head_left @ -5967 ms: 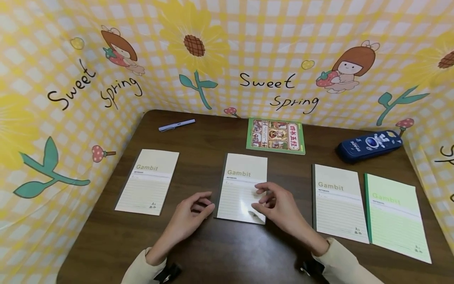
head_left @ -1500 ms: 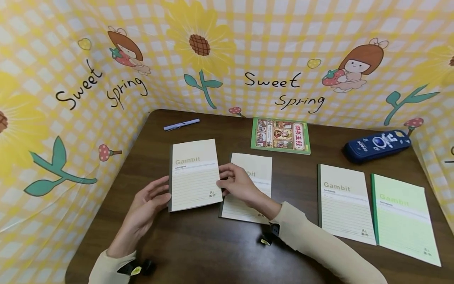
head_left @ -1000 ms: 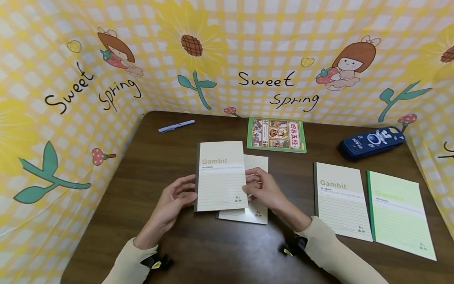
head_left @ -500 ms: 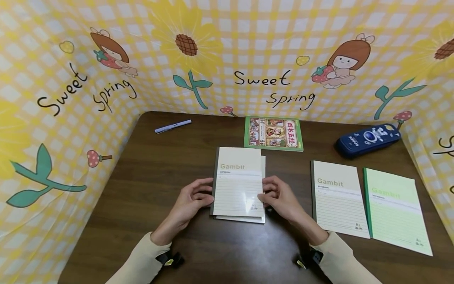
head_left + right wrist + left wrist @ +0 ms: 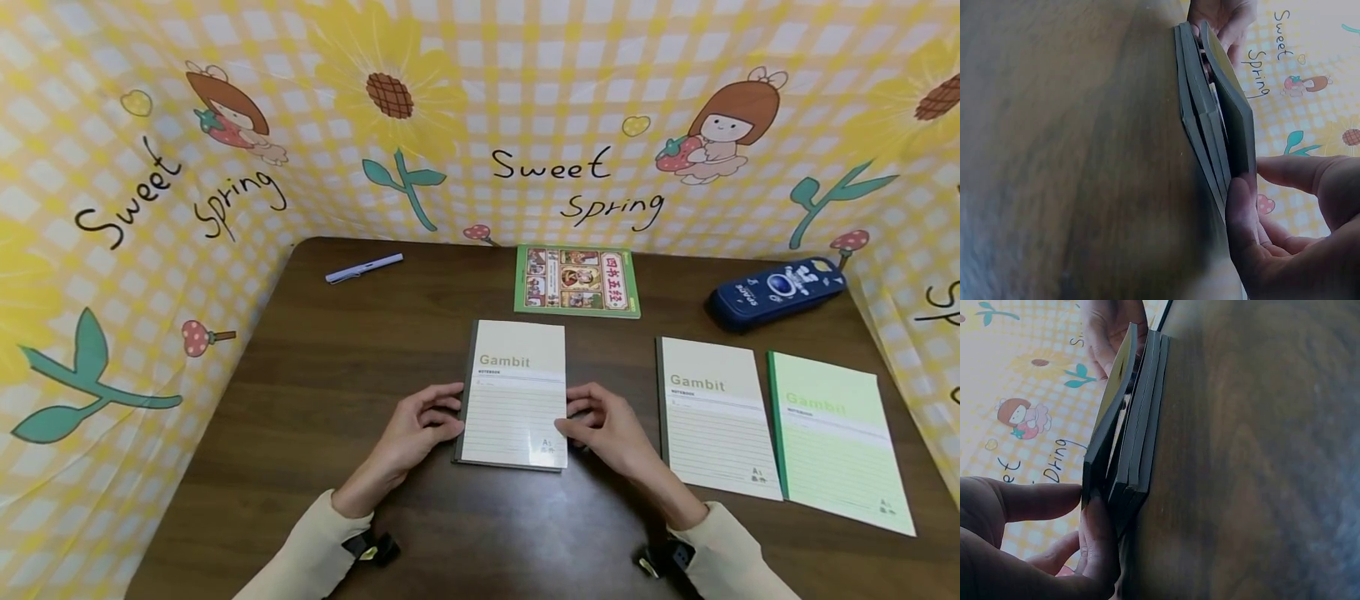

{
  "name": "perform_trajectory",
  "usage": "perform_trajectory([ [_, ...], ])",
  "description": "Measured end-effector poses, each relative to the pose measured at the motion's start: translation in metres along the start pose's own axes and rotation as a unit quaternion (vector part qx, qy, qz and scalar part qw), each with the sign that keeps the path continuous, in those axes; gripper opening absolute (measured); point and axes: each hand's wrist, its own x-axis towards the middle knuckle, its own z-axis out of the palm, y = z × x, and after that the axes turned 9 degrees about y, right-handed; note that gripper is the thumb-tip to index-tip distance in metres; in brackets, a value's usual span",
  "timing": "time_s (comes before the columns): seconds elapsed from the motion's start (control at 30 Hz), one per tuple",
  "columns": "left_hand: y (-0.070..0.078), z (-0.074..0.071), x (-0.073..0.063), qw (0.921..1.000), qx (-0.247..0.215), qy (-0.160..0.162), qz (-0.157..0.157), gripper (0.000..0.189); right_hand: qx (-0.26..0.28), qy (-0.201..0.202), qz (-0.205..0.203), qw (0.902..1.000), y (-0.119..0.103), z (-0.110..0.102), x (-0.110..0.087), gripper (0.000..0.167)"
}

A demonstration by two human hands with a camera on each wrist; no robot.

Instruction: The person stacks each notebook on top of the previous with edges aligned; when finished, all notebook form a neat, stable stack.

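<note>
A cream Gambit notebook [image 5: 517, 408] with a dark spine lies level over the middle of the table, between both hands. My left hand [image 5: 408, 432] pinches it at the spine side, and my right hand [image 5: 609, 429] pinches its opposite edge. In the left wrist view this top notebook [image 5: 1107, 428] is raised a little above a stack of notebooks [image 5: 1141, 434], with a narrow wedge of space between. The right wrist view also shows the stacked notebooks [image 5: 1200, 106] on the table under it. From the head view the stack is almost wholly hidden.
Another cream notebook [image 5: 716, 417] lies to the right, beside a green notebook [image 5: 840, 442]. Behind are a green-bordered picture book [image 5: 577, 282] and a navy pencil case [image 5: 776, 292]. A lilac pen [image 5: 364, 268] lies at the back left. A checked cloth [image 5: 555, 83] surrounds the table.
The cream notebook from the left side was picked up, carried right with both hands, and now lines up over the middle stack. In the last half second it shifted slightly right and nearer.
</note>
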Motion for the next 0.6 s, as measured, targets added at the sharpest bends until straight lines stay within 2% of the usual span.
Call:
perform_trajectory([
  [0.17, 0.0011, 0.0005, -0.0007, 0.9998, 0.016, 0.008, -0.004, 0.055, -0.017, -0.002, -0.004, 0.9998, 0.0031, 0.0004, 0.0001, 0.043],
  [0.33, 0.0017, 0.0003, -0.0021, 0.9994, 0.025, 0.021, -0.01, 0.054, -0.06, 0.004, -0.012, 0.9981, 0.0086, 0.002, 0.0013, 0.041],
  [0.6, 0.0037, 0.0034, -0.0039, 0.9968, 0.069, 0.041, 0.004, 0.052, -0.114, 0.024, -0.046, 0.9922, 0.0082, 0.0055, 0.0007, 0.042],
])
